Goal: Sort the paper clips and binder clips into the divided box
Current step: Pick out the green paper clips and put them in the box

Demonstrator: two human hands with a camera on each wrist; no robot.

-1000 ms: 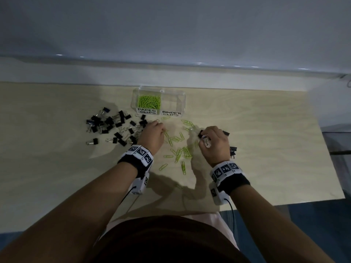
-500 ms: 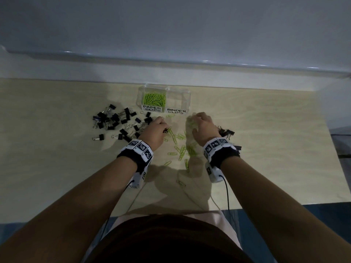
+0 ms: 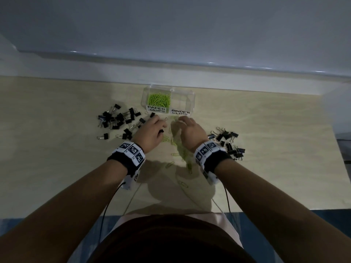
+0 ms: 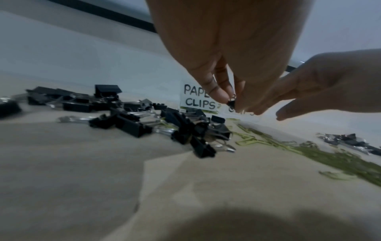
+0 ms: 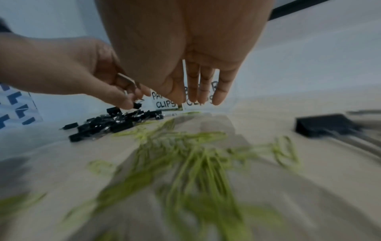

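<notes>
Two hands: near divided box (image 3: 191,100), ready to drop.
Left hand (image 4: 226,53): pinches binder clip (image 4: 231,103), for empty right compartment.
Right hand (image 5: 185,53): fingers straight, empty, above paper clips (image 5: 185,151).

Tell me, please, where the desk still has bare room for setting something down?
Bare wood lies left of the left binder clip pile and right of the right pile, out to the desk edges. It is crowded between the hands, where green paper clips litter the space before the divided box.
</notes>
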